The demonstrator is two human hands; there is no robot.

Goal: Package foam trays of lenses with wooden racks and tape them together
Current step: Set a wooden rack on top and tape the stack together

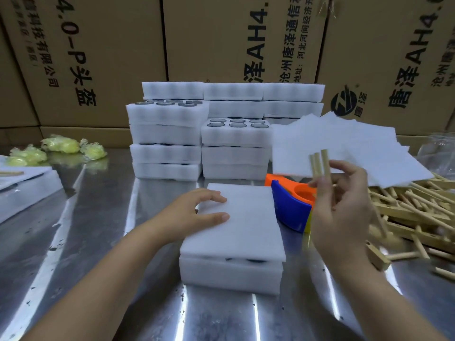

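Note:
A white foam tray (231,276) lies in front of me on the steel table, covered by a thin foam sheet (243,222); dark lenses peek out under the sheet's front edge. My left hand (197,215) rests flat on the sheet's left side, fingers straight. My right hand (342,205) is raised to the right of the tray and grips a wooden rack (320,162) whose pegs stick up above the fingers. A blue and orange tape dispenser (290,205) sits between the tray and my right hand.
Stacks of lens-filled foam trays (204,139) stand behind. Loose foam sheets (344,148) overlie a heap of wooden racks (413,212) at right. Yellow-green wrapped lumps (61,146) and more foam (24,190) lie at left. Cardboard boxes (221,38) wall off the back.

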